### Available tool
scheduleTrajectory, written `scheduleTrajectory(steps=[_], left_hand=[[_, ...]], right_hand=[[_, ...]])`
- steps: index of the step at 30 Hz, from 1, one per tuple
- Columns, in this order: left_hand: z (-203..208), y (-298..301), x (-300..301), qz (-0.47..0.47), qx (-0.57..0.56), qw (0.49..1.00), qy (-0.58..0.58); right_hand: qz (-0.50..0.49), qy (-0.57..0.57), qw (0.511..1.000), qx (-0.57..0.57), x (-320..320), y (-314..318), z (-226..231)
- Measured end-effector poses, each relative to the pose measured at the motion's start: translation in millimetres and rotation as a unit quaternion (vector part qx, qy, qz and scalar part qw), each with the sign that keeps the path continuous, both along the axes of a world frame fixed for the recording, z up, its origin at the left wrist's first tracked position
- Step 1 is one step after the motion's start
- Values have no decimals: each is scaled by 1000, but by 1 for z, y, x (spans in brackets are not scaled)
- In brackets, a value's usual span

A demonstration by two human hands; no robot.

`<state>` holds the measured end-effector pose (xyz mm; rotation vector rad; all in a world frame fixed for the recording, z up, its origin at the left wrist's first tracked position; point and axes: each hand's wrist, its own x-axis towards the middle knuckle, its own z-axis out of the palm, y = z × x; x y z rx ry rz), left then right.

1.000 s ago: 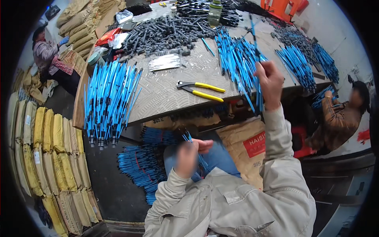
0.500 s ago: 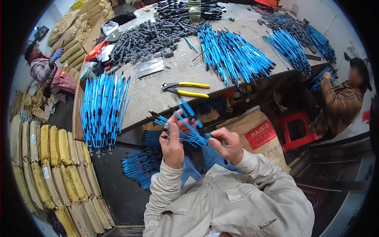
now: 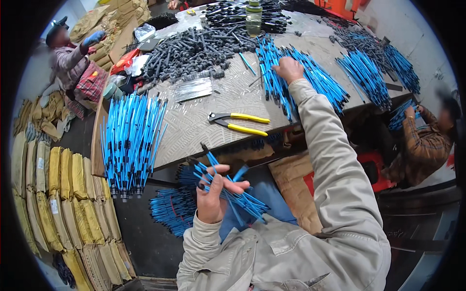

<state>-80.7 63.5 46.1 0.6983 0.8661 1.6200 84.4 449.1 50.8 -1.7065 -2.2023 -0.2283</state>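
Note:
My left hand (image 3: pixel 213 196) is closed around a loose bundle of thin blue plastic sticks with black ends (image 3: pixel 250 204), above my lap. A blurred blue piece (image 3: pixel 240 172) shows just past its fingers. With the arm stretched over the table, my right hand (image 3: pixel 290 70) touches a large pile of similar blue sticks (image 3: pixel 318 80). Its fingers are curled at the sticks; the fingertips are partly hidden, so what they grip is unclear. Cutting pliers with yellow handles (image 3: pixel 240 123) lie on the table between my two hands.
Another blue bundle (image 3: pixel 128 140) overhangs the table's left end. Dark grey plastic parts (image 3: pixel 194 53) lie heaped behind, near a bottle (image 3: pixel 253 19). More blue sticks (image 3: pixel 172 208) lie below the table edge. One person (image 3: pixel 73 63) is at far left, another (image 3: pixel 427 140) at right.
My right hand has left the space beside my left hand and reached forward to the pile on the table. The left hand keeps its bundle. The view has shifted slightly.

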Motion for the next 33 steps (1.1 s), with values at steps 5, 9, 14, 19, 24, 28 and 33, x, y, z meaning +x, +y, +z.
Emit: scheduleTrajectory(steps=[5, 9, 14, 19, 24, 28, 33], left_hand=[[-9, -9, 2, -64, 5, 998, 6], [-11, -22, -2, -65, -6, 997, -31], [-26, -41, -8, -11, -31, 999, -16], [-27, -17, -10, 80, -43, 996, -8], [-35, -22, 5, 65, -40, 996, -44], [-43, -30, 15, 63, -59, 995, -54], [-48, -33, 20, 63, -43, 997, -28]], right_hand=[[-17, -35, 999, -15, -24, 4, -7], [5, 118, 993, -19, -21, -26, -8], [209, 451, 867, 13, -9, -117, -8], [303, 329, 890, 83, -16, -199, -20], [284, 219, 932, 57, -9, -168, -28], [223, 205, 950, 75, 4, -150, -24], [181, 179, 967, 22, -4, -141, -9]])
